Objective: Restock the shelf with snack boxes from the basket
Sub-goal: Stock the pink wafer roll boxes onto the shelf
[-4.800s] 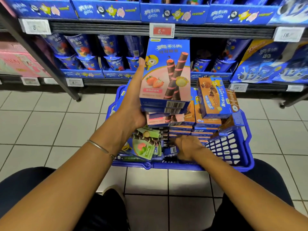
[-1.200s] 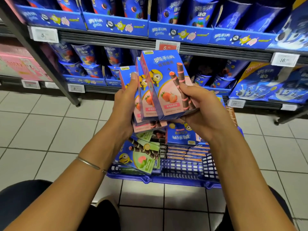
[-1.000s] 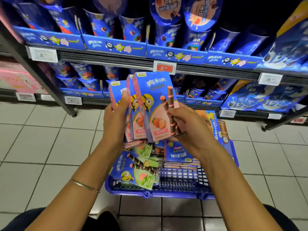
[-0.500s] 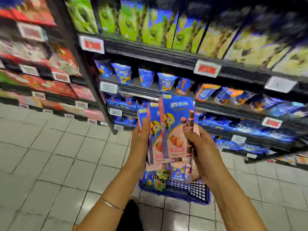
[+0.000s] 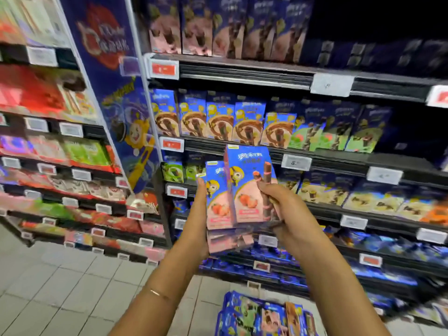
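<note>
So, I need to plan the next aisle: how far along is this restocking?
Partly done, at most: the shelf at chest height already shows rows of boxes, though who placed them can't be told. In hand: a bunch of strawberry boxes, clamped between the left hand and right hand, not yet shelved. Left: the basket on the floor holds more boxes.

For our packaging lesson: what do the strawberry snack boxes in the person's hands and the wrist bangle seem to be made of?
Strawberry snack boxes: likely printed paperboard with a slightly glossy coat, judging by crisp folded edges and flat panels. Bangle: probably metal, thin, gold-toned and shiny; too blurred to be sure.
</note>
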